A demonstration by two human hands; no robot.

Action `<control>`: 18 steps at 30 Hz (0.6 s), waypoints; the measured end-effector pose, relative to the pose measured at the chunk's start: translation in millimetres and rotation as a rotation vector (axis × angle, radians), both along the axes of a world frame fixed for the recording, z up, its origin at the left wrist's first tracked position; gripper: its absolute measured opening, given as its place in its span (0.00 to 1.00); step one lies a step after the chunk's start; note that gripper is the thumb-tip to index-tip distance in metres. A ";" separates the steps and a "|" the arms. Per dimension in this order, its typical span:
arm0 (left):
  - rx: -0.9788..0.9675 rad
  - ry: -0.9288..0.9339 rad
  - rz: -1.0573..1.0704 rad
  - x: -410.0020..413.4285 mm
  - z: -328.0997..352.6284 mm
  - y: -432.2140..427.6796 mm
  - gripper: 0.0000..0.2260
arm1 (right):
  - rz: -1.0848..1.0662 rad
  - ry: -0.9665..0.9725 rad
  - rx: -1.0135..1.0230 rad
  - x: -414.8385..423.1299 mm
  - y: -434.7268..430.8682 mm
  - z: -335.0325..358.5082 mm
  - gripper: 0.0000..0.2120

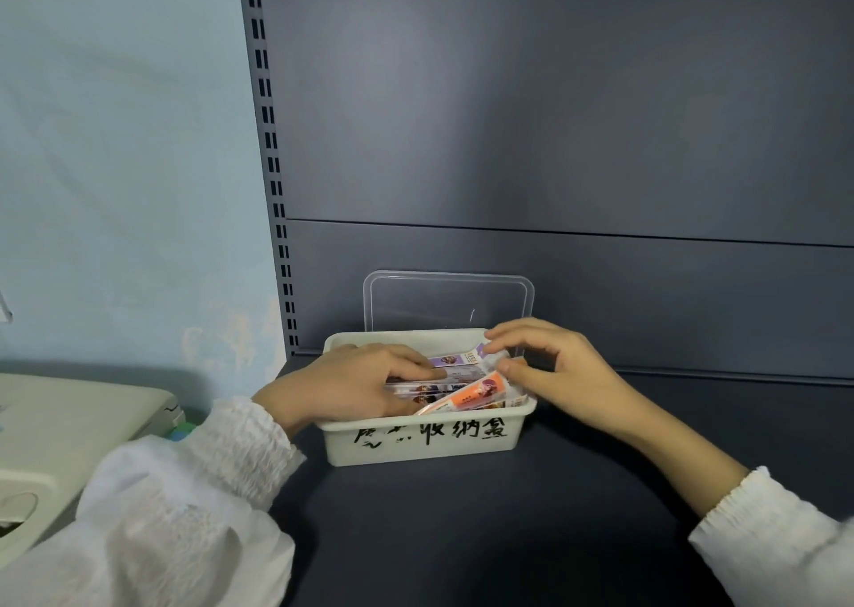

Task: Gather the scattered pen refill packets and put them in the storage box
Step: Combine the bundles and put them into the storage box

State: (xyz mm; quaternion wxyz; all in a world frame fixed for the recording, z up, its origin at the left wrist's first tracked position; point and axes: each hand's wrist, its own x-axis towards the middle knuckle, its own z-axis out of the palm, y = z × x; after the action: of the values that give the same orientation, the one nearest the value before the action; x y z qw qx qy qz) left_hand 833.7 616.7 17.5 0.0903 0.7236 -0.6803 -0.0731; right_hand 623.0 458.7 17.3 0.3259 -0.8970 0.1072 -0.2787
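left hand [351, 387] is inside the storage box [425, 440], palm down, fingers curled over a stack of pen refill packets [430, 387] w/ thumb underneath, so it's gripping them. right hand [550, 366] is over the box's right end, fingers arched & spread, thumb + fingertips touching the packet ends; can't tell if it's truly pinching one or just pressing. an orange packet [476, 394] lies tilted on top near the front right, a purple-edged packet [462, 357] sits further back btwn the two hands. all visible packets are in the box. box is white w/ black handwritten characters on the front wall, sitting on a dark shelf [462, 537]. a clear lid [448, 301] stands upright just behind the box, leaning on the dark back panel [554, 121]. both wrists have white ruffled sleeves [185, 514]. slotted upright [270, 167] to the left, then pale blue wall [115, 144]; a whitish object [69, 421] at far left.
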 end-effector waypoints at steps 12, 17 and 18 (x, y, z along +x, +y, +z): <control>-0.235 0.262 -0.076 -20.3 1.2 3.0 0.20 | 0.037 0.186 0.074 -1.7 -4.1 2.0 0.04; -0.122 0.180 -0.080 -17.4 2.0 -0.1 0.17 | 0.027 -0.008 0.300 -13.5 -5.8 13.0 0.08; -0.111 0.161 -0.086 -16.6 1.9 -0.5 0.17 | -0.018 -0.090 0.312 -15.2 -8.8 13.7 0.09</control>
State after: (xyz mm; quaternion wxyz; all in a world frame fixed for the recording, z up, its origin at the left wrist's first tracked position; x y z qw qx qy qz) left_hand 817.2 616.2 19.4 0.1815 0.6795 -0.7042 -0.0971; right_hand 607.8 449.9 30.9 0.4631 -0.8213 0.1425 -0.3013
